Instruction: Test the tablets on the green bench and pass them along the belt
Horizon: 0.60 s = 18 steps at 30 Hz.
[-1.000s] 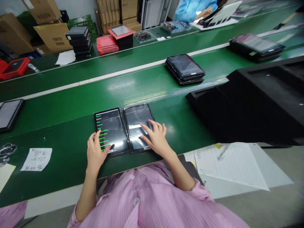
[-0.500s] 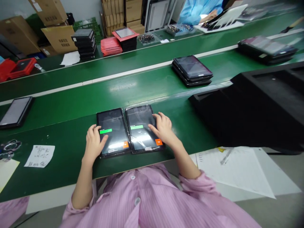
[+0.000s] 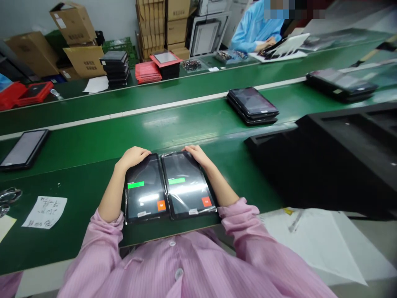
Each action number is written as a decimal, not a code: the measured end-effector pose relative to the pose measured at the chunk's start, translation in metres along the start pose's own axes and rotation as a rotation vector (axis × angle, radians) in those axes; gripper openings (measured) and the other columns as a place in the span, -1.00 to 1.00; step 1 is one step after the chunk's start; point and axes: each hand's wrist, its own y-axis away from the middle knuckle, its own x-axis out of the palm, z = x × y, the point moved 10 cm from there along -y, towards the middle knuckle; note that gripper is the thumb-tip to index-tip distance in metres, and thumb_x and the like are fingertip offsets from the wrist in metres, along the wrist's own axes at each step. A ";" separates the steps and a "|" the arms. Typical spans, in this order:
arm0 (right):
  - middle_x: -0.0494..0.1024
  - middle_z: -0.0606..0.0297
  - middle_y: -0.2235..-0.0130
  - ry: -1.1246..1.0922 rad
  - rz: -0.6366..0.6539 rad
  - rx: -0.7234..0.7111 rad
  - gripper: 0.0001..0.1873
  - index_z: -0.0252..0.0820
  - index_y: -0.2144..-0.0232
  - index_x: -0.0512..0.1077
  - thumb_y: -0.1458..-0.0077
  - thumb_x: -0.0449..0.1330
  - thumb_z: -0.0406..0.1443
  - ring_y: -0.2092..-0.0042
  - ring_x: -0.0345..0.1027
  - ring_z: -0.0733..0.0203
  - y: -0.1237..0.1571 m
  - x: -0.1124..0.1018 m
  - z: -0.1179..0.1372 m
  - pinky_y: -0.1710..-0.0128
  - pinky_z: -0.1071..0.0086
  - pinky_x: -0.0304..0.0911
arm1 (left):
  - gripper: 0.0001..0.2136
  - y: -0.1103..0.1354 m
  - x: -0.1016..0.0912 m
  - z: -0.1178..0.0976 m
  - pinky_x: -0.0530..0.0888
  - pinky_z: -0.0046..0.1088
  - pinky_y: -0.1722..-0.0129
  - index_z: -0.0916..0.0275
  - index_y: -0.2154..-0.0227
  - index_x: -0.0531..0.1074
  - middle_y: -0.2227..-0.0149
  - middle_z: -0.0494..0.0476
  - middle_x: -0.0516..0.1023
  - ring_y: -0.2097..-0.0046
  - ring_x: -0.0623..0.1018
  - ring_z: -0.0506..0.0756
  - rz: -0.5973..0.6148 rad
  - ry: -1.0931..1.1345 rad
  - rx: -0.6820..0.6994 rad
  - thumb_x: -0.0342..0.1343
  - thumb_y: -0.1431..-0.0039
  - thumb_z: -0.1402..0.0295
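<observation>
Head: left hand (image 3: 134, 157), right hand (image 3: 196, 153) at far edges of tablets (image 3: 145, 196), cannot tell grip; clear container (image 3: 204, 66) holds parts (image 3: 191, 64)

The left hand (image 3: 133, 157) hides a corner of its tablet (image 3: 146, 189), and the right edge crops the black object (image 3: 328, 165).

L hand (image 3: 132, 157), R hand (image 3: 197, 155) fwd, turned inward.

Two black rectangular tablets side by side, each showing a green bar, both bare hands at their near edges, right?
Not near: the head view shows the bare left hand and right hand at the far edges of the left black tablet and right tablet. Rest stands.
</observation>
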 end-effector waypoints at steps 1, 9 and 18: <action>0.65 0.19 0.23 0.005 0.028 -0.004 -0.55 -0.12 0.35 0.61 -0.21 0.03 -0.02 0.07 0.45 0.00 0.003 0.003 0.001 -0.10 0.11 0.21 | -0.57 0.000 0.001 0.000 0.42 -0.38 0.10 0.12 0.19 0.63 0.07 0.09 0.67 0.05 0.59 0.19 0.029 0.014 0.009 -0.15 -0.36 0.10; 0.60 0.20 0.06 0.141 0.287 -0.069 -0.52 -0.07 0.04 0.55 0.06 0.35 -0.12 -0.02 0.30 -0.05 0.024 0.006 0.015 -0.10 0.07 0.19 | -0.68 0.007 0.014 -0.002 0.31 -0.47 0.33 0.09 0.22 0.56 0.17 0.01 0.65 0.17 0.58 0.13 0.164 0.041 0.030 0.26 0.02 0.08; 0.62 0.19 0.10 0.096 0.221 -0.040 -0.62 -0.10 0.13 0.58 -0.02 0.29 -0.08 -0.02 0.33 -0.06 0.024 0.003 0.019 -0.14 0.00 0.16 | -0.69 0.006 0.014 -0.007 0.26 -0.43 0.38 0.12 0.32 0.50 0.28 0.04 0.62 0.26 0.55 0.14 0.144 -0.015 0.003 0.14 -0.09 -0.01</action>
